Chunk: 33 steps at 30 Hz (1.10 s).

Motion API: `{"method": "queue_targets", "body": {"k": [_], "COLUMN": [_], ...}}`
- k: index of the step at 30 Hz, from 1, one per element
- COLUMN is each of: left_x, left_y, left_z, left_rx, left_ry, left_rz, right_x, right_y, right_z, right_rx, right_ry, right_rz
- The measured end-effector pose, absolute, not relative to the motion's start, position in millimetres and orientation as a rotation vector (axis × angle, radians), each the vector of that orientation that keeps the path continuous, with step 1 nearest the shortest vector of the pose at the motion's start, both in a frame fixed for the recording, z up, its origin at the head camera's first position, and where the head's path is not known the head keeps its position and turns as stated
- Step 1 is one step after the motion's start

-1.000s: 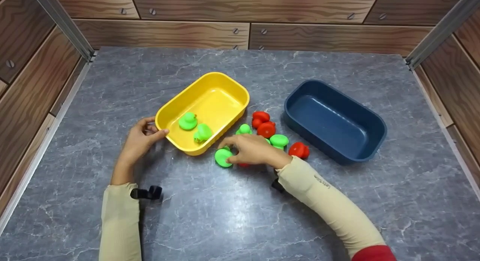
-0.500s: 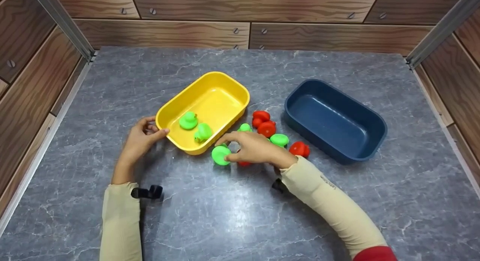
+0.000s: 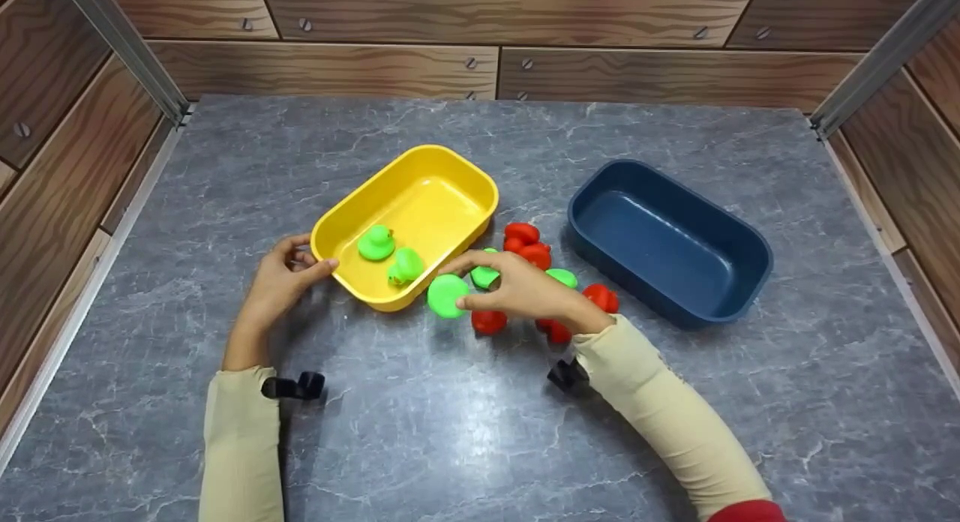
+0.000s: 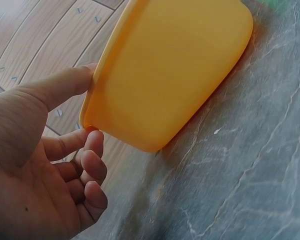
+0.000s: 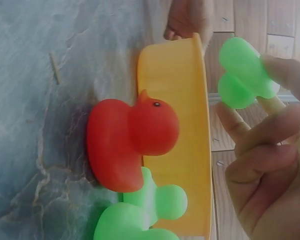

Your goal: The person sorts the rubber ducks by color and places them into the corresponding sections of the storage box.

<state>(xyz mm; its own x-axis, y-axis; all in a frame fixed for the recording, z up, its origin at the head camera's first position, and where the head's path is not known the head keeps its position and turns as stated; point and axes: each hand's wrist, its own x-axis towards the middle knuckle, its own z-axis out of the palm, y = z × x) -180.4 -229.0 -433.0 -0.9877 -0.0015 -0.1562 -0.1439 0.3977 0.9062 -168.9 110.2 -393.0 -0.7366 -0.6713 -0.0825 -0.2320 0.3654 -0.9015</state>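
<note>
My left hand [image 3: 279, 282] holds the left corner of a yellow plastic tub [image 3: 457, 178], thumb and index finger at its rim. Two green rubber ducks [image 3: 376, 242] lie inside that tub. My right hand [image 3: 517, 286] pinches another green rubber duck [image 5: 242, 75] between thumb and fingers, its flat base showing in the head view. This duck is up off the table, just outside the tub's near long side. Below it in the right wrist view, a red rubber duck [image 5: 132, 142] stands on the table with green ducks [image 5: 172, 202] beside it.
More red ducks [image 3: 523, 235] and green ducks [image 3: 562, 277] lie between the tubs, some partly hidden by my right hand. A dark blue tub [image 3: 660, 241] stands at the right. Wood-patterned walls [image 3: 322, 68] enclose the grey marbled table [image 3: 420, 432].
My right hand has lifted the green duck from the table and brought it up beside the yellow tub's edge, uncovering red ducks below. My left hand stays at the tub's corner.
</note>
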Motion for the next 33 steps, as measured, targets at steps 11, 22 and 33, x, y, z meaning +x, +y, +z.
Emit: {"method": "queue_targets", "body": {"k": [11, 22, 33], "left_x": [-181, -180, -180], "left_y": [-228, -228, -228], "left_z": [-433, -432, -435], "left_rx": [-0.142, -0.130, -0.111], "left_ry": [2.507, 2.527, 2.522], "left_rz": [1.666, 1.648, 1.671], "right_x": [-171, -172, -181], "right_y": [113, 111, 106], "right_z": [-387, -383, -368], "right_rx": [-0.605, -0.557, -0.460], "right_ry": [2.056, 2.001, 2.039], "right_rz": [-1.637, -1.851, -1.929]}}
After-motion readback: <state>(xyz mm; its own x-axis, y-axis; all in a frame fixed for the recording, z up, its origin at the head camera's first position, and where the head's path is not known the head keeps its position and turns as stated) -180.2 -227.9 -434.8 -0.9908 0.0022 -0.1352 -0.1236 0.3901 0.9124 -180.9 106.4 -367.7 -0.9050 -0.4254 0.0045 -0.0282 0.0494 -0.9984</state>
